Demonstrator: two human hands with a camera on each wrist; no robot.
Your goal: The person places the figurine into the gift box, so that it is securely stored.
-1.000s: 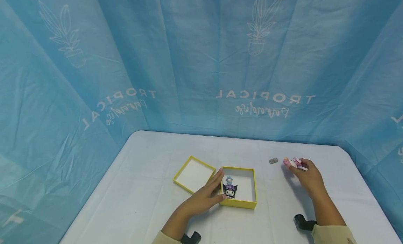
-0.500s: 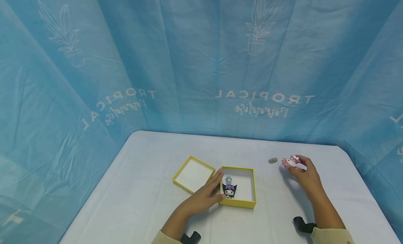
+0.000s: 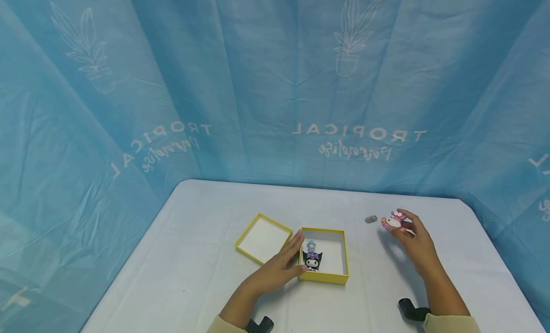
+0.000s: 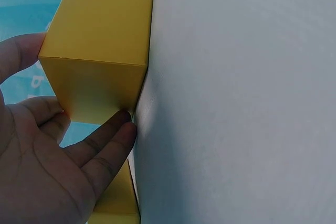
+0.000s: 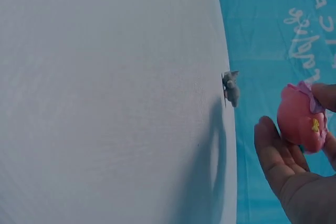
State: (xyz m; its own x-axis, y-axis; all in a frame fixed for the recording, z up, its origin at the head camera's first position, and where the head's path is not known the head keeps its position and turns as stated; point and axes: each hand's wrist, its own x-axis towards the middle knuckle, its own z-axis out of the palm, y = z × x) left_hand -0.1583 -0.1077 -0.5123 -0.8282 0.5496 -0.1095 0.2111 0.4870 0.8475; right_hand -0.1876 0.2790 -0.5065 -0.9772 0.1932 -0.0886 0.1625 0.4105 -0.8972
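Closest in, beige sleeves [image 3: 451,324] and black wrist mounts [image 3: 414,311] sat behind both hands. The left hand [image 3: 275,274] was unclenched, its fingers extended along the left wall of the box [image 3: 324,277] and its thumb at the near corner. Inside the box, just right of that thumb, was the black figure [image 3: 312,263], with the blue figure [image 3: 311,246] immediately beyond it. The lid [image 3: 263,239] lay on the counter [image 3: 185,256] beyond the left hand and towards its left (white inner face up). Farther out, well right of the box, the right hand [image 3: 416,242] pinched the pink figure [image 3: 393,221] between thumb and fingers, clear of the counter. A small grey piece [image 3: 371,219] rested near the right hand, on its left. Past both hands hung a blue curtain [image 3: 258,85] with white lettering and plants.
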